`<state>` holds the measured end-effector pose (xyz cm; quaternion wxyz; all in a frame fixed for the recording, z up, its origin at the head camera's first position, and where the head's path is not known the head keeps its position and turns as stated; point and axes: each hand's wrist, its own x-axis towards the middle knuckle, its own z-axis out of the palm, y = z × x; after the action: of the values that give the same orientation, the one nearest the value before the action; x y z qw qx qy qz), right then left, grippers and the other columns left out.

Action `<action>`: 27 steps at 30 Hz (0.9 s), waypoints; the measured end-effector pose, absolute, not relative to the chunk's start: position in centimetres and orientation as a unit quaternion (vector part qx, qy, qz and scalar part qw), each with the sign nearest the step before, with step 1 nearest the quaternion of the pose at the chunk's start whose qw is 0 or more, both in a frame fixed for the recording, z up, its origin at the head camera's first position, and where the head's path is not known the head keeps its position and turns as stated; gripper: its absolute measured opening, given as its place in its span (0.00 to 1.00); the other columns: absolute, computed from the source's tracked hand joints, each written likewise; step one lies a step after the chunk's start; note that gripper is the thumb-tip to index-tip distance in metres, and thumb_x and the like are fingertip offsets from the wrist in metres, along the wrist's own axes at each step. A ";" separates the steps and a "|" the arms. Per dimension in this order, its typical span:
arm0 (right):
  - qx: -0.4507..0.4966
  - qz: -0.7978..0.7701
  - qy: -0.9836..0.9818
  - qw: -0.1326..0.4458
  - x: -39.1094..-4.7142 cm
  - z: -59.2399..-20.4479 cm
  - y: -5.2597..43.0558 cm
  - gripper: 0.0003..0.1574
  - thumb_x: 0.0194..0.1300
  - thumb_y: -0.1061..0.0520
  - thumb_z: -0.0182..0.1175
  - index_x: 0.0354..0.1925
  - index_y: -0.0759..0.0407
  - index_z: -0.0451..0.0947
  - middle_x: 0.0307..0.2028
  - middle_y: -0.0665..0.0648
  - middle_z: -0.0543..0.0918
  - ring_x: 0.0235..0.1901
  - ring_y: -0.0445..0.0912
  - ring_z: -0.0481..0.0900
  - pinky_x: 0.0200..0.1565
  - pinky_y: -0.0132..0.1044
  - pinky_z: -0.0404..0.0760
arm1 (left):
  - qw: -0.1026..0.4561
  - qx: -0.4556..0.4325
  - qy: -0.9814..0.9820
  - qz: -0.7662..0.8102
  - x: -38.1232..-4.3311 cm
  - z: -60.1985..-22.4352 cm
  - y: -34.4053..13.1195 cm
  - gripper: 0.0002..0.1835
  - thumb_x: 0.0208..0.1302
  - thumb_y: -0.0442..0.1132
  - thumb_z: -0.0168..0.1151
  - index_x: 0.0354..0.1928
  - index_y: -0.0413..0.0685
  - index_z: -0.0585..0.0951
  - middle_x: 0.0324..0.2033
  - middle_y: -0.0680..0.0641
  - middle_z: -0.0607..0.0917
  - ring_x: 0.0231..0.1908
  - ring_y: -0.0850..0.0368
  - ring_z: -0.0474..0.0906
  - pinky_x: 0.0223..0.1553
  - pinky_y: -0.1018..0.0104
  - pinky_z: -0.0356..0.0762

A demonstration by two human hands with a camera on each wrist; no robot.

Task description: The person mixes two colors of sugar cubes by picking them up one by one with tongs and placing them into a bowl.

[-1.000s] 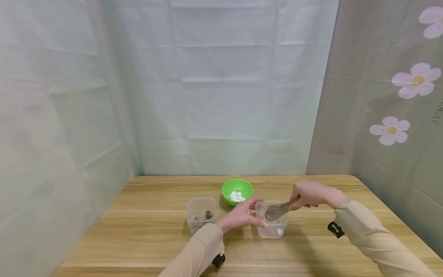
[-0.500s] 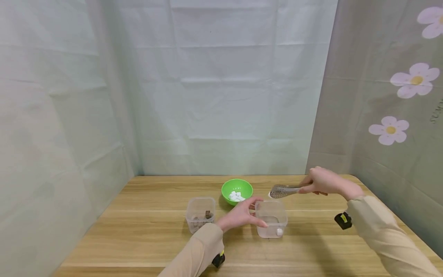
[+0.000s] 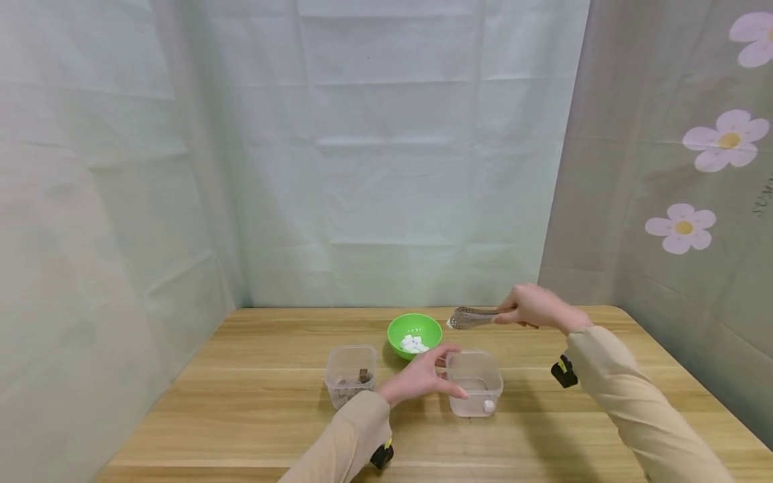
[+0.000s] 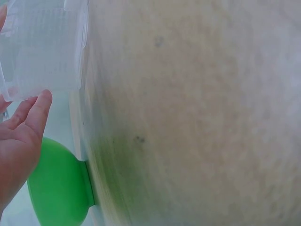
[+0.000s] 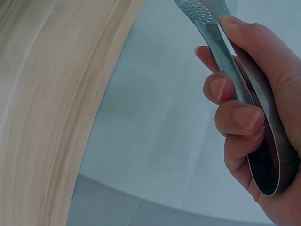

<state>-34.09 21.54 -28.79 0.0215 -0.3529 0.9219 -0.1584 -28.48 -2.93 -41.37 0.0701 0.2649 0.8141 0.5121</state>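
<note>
My right hand [image 3: 534,307] squeezes metal tongs [image 5: 225,61] with perforated ends, fingers and thumb wrapped around both arms. A bit of white shows at the tips of the tongs in the head view, just right of the green bowl [image 3: 395,329]. Several white cubes [image 3: 413,343] lie in that bowl. With thumb and fingers spread across its left side, my left hand [image 3: 423,377] holds a clear plastic container [image 3: 474,365]. One white piece [image 3: 488,406] sits in the container's front right corner. The left wrist view shows fingertips [image 4: 44,96] against the container's wall.
Left of my left hand stands another clear container [image 3: 351,355] with several dark brown cubes [image 3: 364,376] in it. The wooden table [image 3: 241,389] ends at a pale curtain [image 3: 392,201] behind, with a flowered curtain [image 3: 682,282] on the right.
The right hand has lifted the tongs up out of the right container, then moved left toward the green bowl, a bit of white at the tips. The left hand has stayed put.
</note>
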 end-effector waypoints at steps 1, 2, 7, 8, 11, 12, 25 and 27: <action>-0.353 -0.158 0.922 0.020 -34.3 -28.8 21.1 0.13 0.59 0.50 0.61 0.20 0.51 0.82 0.05 0.43 0.62 0.07 0.37 0.57 0.12 0.30 0.61 | 0.070 0.265 0.814 0.512 -28.5 -41.4 -2.9 0.42 0.40 0.45 0.75 0.61 0.52 0.66 0.49 0.53 0.73 0.48 0.57 0.69 0.46 0.64 0.70; -0.354 -0.158 0.922 0.020 -34.4 -28.7 20.6 0.11 0.58 0.50 0.62 0.23 0.52 0.84 0.05 0.43 0.62 0.07 0.37 0.57 0.12 0.30 0.61 | 0.070 0.265 0.813 0.514 -28.5 -41.4 -3.0 0.42 0.40 0.45 0.75 0.61 0.52 0.66 0.49 0.53 0.73 0.48 0.57 0.69 0.46 0.64 0.70; -0.365 -0.148 0.919 0.021 -35.1 -28.9 18.8 0.08 0.57 0.50 0.63 0.28 0.51 0.85 0.04 0.43 0.63 0.06 0.37 0.58 0.12 0.30 0.62 | 0.074 0.263 0.814 0.513 -28.5 -41.4 -3.0 0.42 0.41 0.45 0.75 0.61 0.53 0.66 0.49 0.54 0.73 0.48 0.58 0.69 0.45 0.65 0.70; -0.366 -0.147 0.919 0.023 -35.1 -28.9 18.5 0.08 0.57 0.51 0.63 0.29 0.51 0.85 0.04 0.43 0.64 0.05 0.37 0.58 0.12 0.30 0.62 | 0.074 0.263 0.813 0.513 -28.5 -41.4 -3.0 0.42 0.41 0.45 0.75 0.61 0.53 0.66 0.49 0.54 0.73 0.48 0.58 0.69 0.45 0.65 0.70; -0.369 -0.143 0.918 0.023 -35.2 -29.2 18.0 0.08 0.57 0.52 0.63 0.32 0.53 0.85 0.04 0.43 0.64 0.05 0.37 0.58 0.12 0.29 0.62 | 0.073 0.265 0.815 0.510 -28.4 -41.4 -3.0 0.42 0.41 0.45 0.75 0.61 0.52 0.66 0.50 0.54 0.73 0.48 0.58 0.69 0.45 0.66 0.70; -0.373 -0.140 0.917 0.021 -35.2 -29.2 17.9 0.08 0.57 0.52 0.63 0.32 0.53 0.85 0.04 0.43 0.64 0.05 0.36 0.58 0.12 0.29 0.62 | 0.072 0.267 0.815 0.509 -28.4 -41.4 -3.0 0.42 0.41 0.45 0.74 0.61 0.52 0.66 0.50 0.54 0.73 0.48 0.58 0.69 0.45 0.66 0.70; -0.359 -0.138 0.923 0.030 -35.1 -28.9 18.1 0.08 0.57 0.50 0.62 0.27 0.50 0.84 0.06 0.48 0.66 0.07 0.37 0.58 0.12 0.29 0.61 | 0.078 0.268 0.810 0.516 -28.5 -41.5 -3.0 0.42 0.43 0.45 0.74 0.62 0.52 0.65 0.52 0.49 0.72 0.50 0.55 0.69 0.44 0.68 0.70; -0.359 -0.132 0.923 0.029 -34.8 -28.6 18.3 0.09 0.57 0.50 0.62 0.24 0.50 0.84 0.06 0.46 0.65 0.07 0.37 0.58 0.13 0.29 0.61 | 0.077 0.268 0.808 0.519 -28.5 -41.5 -3.0 0.42 0.42 0.45 0.74 0.62 0.51 0.65 0.52 0.49 0.72 0.50 0.55 0.69 0.44 0.68 0.70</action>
<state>-34.83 18.31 -28.56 0.0287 -0.3595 0.9234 -0.1318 -28.55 -2.99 -41.50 0.0774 0.2680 0.8083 0.5185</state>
